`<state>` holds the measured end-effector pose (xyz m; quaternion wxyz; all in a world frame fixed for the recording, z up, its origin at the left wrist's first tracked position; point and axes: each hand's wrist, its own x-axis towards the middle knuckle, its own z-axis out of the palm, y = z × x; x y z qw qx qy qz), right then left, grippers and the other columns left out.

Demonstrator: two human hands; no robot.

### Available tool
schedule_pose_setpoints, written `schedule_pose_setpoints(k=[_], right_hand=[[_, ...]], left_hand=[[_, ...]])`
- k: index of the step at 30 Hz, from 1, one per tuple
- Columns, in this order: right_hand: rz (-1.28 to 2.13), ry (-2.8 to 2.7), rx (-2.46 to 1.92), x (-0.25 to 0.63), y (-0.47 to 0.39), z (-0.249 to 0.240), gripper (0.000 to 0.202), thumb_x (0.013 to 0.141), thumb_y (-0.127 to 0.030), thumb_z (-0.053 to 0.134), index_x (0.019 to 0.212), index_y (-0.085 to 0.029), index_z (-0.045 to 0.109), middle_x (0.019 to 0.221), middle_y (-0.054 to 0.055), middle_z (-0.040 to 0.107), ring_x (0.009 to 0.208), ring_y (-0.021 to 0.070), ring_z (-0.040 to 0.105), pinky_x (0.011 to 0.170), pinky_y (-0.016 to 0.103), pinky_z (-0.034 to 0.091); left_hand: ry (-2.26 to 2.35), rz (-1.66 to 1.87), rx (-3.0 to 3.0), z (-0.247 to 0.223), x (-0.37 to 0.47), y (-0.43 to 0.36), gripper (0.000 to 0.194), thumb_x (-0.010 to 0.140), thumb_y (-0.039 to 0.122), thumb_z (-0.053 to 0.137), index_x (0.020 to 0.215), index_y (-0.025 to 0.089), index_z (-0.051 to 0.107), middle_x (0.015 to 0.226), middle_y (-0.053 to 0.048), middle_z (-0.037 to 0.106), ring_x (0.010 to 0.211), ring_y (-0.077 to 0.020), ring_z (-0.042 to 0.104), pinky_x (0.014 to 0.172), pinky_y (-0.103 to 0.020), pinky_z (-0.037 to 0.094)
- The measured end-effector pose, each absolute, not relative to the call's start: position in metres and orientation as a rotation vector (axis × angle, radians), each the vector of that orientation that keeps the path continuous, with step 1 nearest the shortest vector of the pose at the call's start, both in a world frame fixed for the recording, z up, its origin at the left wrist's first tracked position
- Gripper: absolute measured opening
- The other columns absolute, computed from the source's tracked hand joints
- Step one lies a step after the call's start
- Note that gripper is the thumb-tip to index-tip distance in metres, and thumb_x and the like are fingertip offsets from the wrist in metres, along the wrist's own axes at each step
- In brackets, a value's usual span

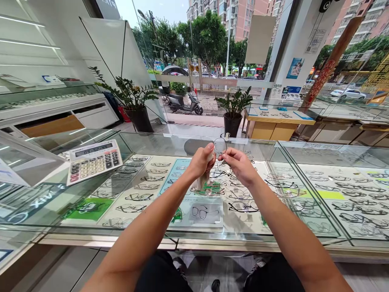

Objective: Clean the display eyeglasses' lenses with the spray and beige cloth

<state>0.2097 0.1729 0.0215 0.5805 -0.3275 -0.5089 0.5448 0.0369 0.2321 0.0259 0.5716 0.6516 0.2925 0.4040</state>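
A pair of thin-rimmed eyeglasses (220, 146) is held up over the glass counter between my two hands, one round lens standing upright. My right hand (240, 165) pinches the frame at its lower right edge. Closed beside the lens, my left hand (200, 161) grips a pale cloth (202, 181) that hangs below its fingers. Whether the left fingers also touch the glasses, I cannot tell. A dark oval shape, perhaps a glasses case (194, 147), lies just behind my left hand.
The glass display counter (146, 239) holds rows of eyeglasses below my hands. On its left stands a tilted calculator (95, 161). Potted plants (138, 107) stand beyond the counter, before the window. Another glass display case (352, 162) adjoins on the right.
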Motion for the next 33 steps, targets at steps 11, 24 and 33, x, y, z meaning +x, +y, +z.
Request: schedule_pose_setpoints(k=[11,24,33], right_hand=[[1.304,-0.929,-0.703,0.215,0.178,0.026,0.041,0.064,-0.049,0.104,0.078,-0.024,0.074,0.09,0.001,0.077,0.084,0.0149,0.064,0.079,0.029,0.05],[1.342,-0.84,-0.652,0.222,0.184,0.021,0.041,0.059,-0.044,0.109,0.079,-0.022,0.08,0.09,0.001,0.08,0.086,0.0116,0.067,0.075,0.02,0.055],[1.323,-0.824,-0.679,0.225,0.19,0.015,0.045,0.055,-0.046,0.11,0.079,-0.022,0.08,0.089,0.001,0.079,0.084,0.011,0.066,0.069,0.018,0.052]], left_hand=[[0.77,0.557,1.924,0.024,0.028,0.229,0.077,0.095,0.08,0.052,0.046,0.022,0.037,0.044,-0.001,0.038,0.045,-0.0107,0.029,0.052,-0.032,0.022],[0.858,1.158,1.58,0.031,-0.008,0.279,0.039,0.076,0.061,0.058,0.076,0.022,0.052,0.067,-0.001,0.051,0.058,-0.0154,0.049,0.06,-0.029,0.046],[1.572,1.4,1.797,0.012,-0.062,0.322,0.041,0.096,0.059,0.057,0.078,0.023,0.05,0.078,-0.002,0.049,0.08,-0.0213,0.049,0.071,-0.031,0.034]])
